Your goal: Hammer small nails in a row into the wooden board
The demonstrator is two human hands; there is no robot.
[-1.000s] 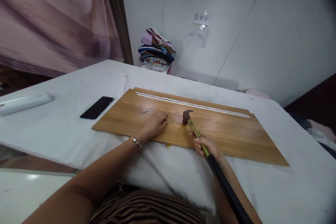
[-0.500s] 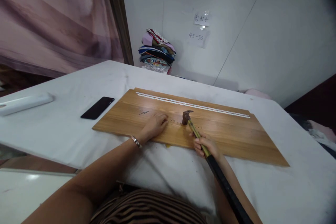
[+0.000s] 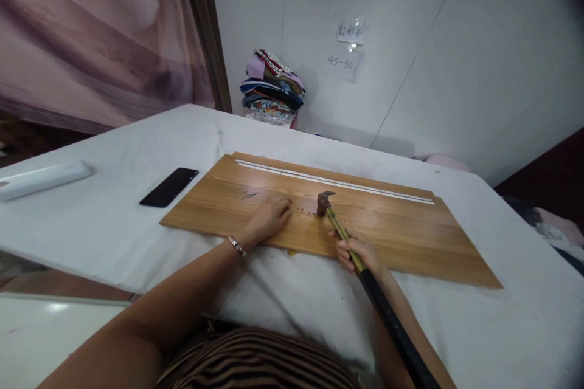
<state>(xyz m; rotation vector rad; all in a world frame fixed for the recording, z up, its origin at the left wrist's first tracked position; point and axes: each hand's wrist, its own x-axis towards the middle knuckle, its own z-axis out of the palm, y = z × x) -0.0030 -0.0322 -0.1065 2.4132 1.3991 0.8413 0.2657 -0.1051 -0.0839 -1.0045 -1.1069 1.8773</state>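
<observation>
My right hand is wrapped round the yellow shaft of a claw hammer, whose black grip runs back toward my body. The rusty hammer head stands on a wooden board, along a row of small nail heads. My left hand rests on the board left of the hammer, fingers curled in. Whether anything is inside those fingers is hidden. A few loose nails lie on the board beyond my left wrist. Two white measuring strips run along the board's far side.
A black phone lies on the white-covered table, left of the board. Further left is a long white object. A stack of folded clothes stands by the wall, near two handwritten paper notes.
</observation>
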